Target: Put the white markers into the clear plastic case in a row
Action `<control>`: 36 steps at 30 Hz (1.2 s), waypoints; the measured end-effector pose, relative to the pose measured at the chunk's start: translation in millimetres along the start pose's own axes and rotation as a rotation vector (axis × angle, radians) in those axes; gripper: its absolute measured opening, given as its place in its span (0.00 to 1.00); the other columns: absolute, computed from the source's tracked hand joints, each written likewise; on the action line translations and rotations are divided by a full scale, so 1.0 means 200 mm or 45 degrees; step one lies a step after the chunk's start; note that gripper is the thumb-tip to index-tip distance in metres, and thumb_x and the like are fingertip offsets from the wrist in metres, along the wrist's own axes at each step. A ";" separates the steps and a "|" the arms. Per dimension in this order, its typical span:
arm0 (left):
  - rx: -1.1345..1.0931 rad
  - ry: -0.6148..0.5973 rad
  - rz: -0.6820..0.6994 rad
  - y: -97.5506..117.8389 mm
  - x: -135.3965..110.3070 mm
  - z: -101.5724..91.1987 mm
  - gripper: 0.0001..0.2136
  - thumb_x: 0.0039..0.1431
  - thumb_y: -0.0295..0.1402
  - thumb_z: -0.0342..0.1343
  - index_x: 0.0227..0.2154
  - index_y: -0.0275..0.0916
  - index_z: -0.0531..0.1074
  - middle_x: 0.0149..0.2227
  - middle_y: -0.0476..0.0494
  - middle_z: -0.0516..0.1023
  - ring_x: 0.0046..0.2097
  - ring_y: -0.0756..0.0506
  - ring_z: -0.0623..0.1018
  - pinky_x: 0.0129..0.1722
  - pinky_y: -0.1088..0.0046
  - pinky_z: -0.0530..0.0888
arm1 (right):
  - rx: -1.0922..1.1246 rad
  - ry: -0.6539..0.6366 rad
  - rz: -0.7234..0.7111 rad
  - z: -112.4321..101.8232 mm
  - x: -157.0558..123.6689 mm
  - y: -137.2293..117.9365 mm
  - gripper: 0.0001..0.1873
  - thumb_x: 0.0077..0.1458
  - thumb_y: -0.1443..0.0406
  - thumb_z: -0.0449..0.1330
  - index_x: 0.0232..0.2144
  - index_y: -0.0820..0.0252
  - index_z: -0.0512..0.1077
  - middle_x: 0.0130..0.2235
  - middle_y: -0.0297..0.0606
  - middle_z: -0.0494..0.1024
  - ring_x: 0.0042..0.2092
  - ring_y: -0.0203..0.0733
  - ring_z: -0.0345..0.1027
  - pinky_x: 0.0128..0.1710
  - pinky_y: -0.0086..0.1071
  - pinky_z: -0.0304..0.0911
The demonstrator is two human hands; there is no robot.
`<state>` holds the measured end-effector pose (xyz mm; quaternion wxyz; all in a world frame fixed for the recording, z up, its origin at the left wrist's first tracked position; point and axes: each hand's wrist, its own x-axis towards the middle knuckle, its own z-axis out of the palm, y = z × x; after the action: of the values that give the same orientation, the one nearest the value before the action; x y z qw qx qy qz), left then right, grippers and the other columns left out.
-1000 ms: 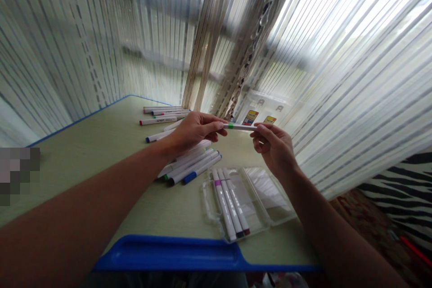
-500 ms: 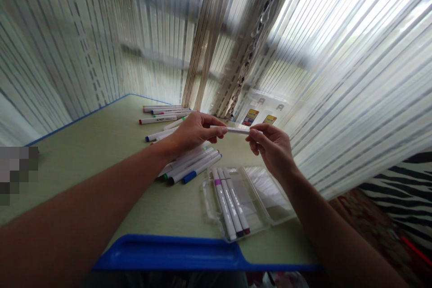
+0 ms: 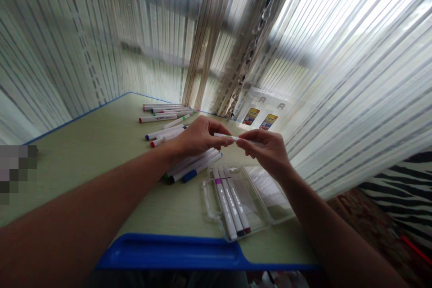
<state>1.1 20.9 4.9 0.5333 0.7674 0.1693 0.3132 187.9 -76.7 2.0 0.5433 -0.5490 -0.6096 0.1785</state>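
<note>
Between my two hands, above the table, is a white marker (image 3: 233, 138) with a small green band. My left hand (image 3: 205, 135) pinches one end of it. My right hand (image 3: 265, 145) grips the other end, its fingertips almost touching the left ones. Below and to the right of my left hand lies an opened clear plastic case (image 3: 248, 204). Three white markers (image 3: 231, 202) rest side by side in its left half, one with a purple band. Under my left hand and wrist is a pile of loose white markers (image 3: 199, 165), partly hidden.
More markers (image 3: 168, 111) with coloured ends lie at the back of the pale table (image 3: 84, 144). A clear sheet with two labels (image 3: 259, 117) stands against the striped curtain (image 3: 151, 31). A blue tray edge (image 3: 175, 252) runs along the front.
My hands have come closer together and slightly lower, with my right hand shifted left along the marker. A green band now shows on the marker. The case and pile have not moved.
</note>
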 end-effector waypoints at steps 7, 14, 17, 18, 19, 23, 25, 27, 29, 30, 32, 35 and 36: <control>-0.010 -0.131 -0.010 -0.01 0.01 -0.01 0.11 0.53 0.33 0.66 0.37 0.29 0.82 0.30 0.40 0.83 0.28 0.51 0.78 0.29 0.78 0.73 | -0.092 -0.036 -0.048 0.00 0.00 0.00 0.10 0.42 0.60 0.75 0.25 0.60 0.81 0.24 0.36 0.80 0.24 0.33 0.70 0.25 0.27 0.64; -0.032 -0.169 -0.022 0.00 0.01 0.00 0.10 0.53 0.30 0.64 0.36 0.29 0.82 0.30 0.41 0.83 0.28 0.51 0.78 0.30 0.78 0.74 | -0.064 -0.080 -0.035 0.00 0.00 -0.01 0.09 0.43 0.60 0.74 0.25 0.59 0.81 0.27 0.37 0.82 0.28 0.37 0.74 0.29 0.29 0.67; -0.046 -0.138 -0.056 0.01 0.01 0.00 0.10 0.54 0.29 0.63 0.37 0.29 0.81 0.30 0.41 0.82 0.27 0.51 0.77 0.30 0.77 0.74 | -0.078 -0.063 -0.008 0.00 0.00 -0.01 0.08 0.45 0.61 0.74 0.26 0.59 0.82 0.26 0.36 0.82 0.27 0.34 0.71 0.28 0.29 0.65; -0.054 -0.122 -0.065 0.01 0.01 0.00 0.09 0.54 0.28 0.62 0.37 0.29 0.81 0.30 0.41 0.82 0.27 0.52 0.77 0.30 0.77 0.74 | -0.075 -0.057 0.008 0.00 0.00 -0.01 0.08 0.45 0.62 0.74 0.27 0.60 0.82 0.25 0.36 0.81 0.25 0.33 0.69 0.27 0.28 0.64; -0.066 -0.106 -0.070 0.01 0.01 0.00 0.09 0.54 0.28 0.62 0.37 0.29 0.81 0.30 0.41 0.82 0.27 0.52 0.77 0.30 0.77 0.73 | -0.060 -0.054 0.029 0.00 0.00 -0.02 0.08 0.45 0.62 0.74 0.27 0.60 0.82 0.24 0.35 0.80 0.24 0.31 0.66 0.25 0.27 0.62; -0.141 -0.069 -0.078 0.01 0.00 -0.01 0.08 0.55 0.27 0.60 0.36 0.29 0.81 0.30 0.41 0.82 0.27 0.51 0.77 0.30 0.76 0.74 | 0.068 -0.057 0.131 -0.01 0.00 -0.01 0.11 0.47 0.60 0.72 0.30 0.61 0.83 0.23 0.34 0.78 0.20 0.28 0.57 0.18 0.25 0.52; -0.171 -0.053 -0.090 0.01 0.01 -0.01 0.08 0.56 0.27 0.60 0.36 0.29 0.81 0.30 0.41 0.81 0.26 0.51 0.76 0.30 0.75 0.74 | 0.123 -0.052 0.158 -0.01 0.00 -0.01 0.11 0.47 0.60 0.72 0.31 0.61 0.83 0.24 0.35 0.78 0.20 0.27 0.56 0.18 0.25 0.50; -0.206 -0.027 -0.105 0.01 0.01 -0.01 0.07 0.56 0.26 0.59 0.36 0.29 0.80 0.29 0.41 0.81 0.26 0.52 0.76 0.29 0.75 0.74 | 0.168 -0.053 0.163 -0.01 0.00 -0.01 0.10 0.48 0.60 0.72 0.31 0.61 0.83 0.25 0.35 0.79 0.20 0.27 0.56 0.18 0.25 0.50; -0.249 -0.006 -0.115 0.00 0.02 -0.01 0.07 0.56 0.25 0.59 0.36 0.29 0.80 0.29 0.41 0.81 0.26 0.52 0.76 0.29 0.75 0.74 | 0.210 -0.062 0.165 -0.01 0.00 0.00 0.10 0.49 0.60 0.71 0.32 0.61 0.83 0.26 0.36 0.79 0.20 0.27 0.56 0.17 0.25 0.49; -0.270 0.007 -0.117 0.00 0.02 -0.01 0.07 0.57 0.25 0.59 0.35 0.29 0.80 0.29 0.42 0.80 0.26 0.52 0.76 0.29 0.75 0.74 | 0.231 -0.066 0.164 -0.01 0.01 0.00 0.10 0.49 0.61 0.71 0.33 0.61 0.83 0.26 0.36 0.79 0.20 0.27 0.56 0.17 0.25 0.49; -0.302 0.031 -0.120 0.00 0.02 -0.01 0.06 0.57 0.25 0.59 0.35 0.29 0.79 0.29 0.42 0.80 0.26 0.51 0.77 0.29 0.75 0.74 | 0.272 -0.065 0.159 -0.01 0.01 0.01 0.10 0.49 0.61 0.71 0.34 0.61 0.83 0.26 0.36 0.79 0.19 0.27 0.56 0.17 0.25 0.48; -0.354 0.080 -0.135 -0.02 0.03 -0.02 0.06 0.57 0.26 0.59 0.36 0.29 0.79 0.28 0.42 0.80 0.26 0.51 0.76 0.29 0.75 0.74 | 0.337 -0.054 0.167 -0.02 0.01 0.02 0.10 0.50 0.61 0.70 0.34 0.61 0.82 0.27 0.37 0.80 0.19 0.27 0.56 0.16 0.25 0.48; -0.375 0.092 -0.145 -0.02 0.03 -0.02 0.06 0.58 0.26 0.58 0.36 0.30 0.79 0.28 0.42 0.80 0.26 0.51 0.76 0.29 0.74 0.74 | 0.359 -0.052 0.178 -0.02 0.01 0.01 0.10 0.50 0.61 0.70 0.35 0.61 0.82 0.27 0.37 0.80 0.19 0.27 0.56 0.16 0.25 0.48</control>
<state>3.9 29.1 3.9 0.6504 0.6582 0.1838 0.3315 192.9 -74.5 2.1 0.5886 -0.5048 -0.5497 0.3109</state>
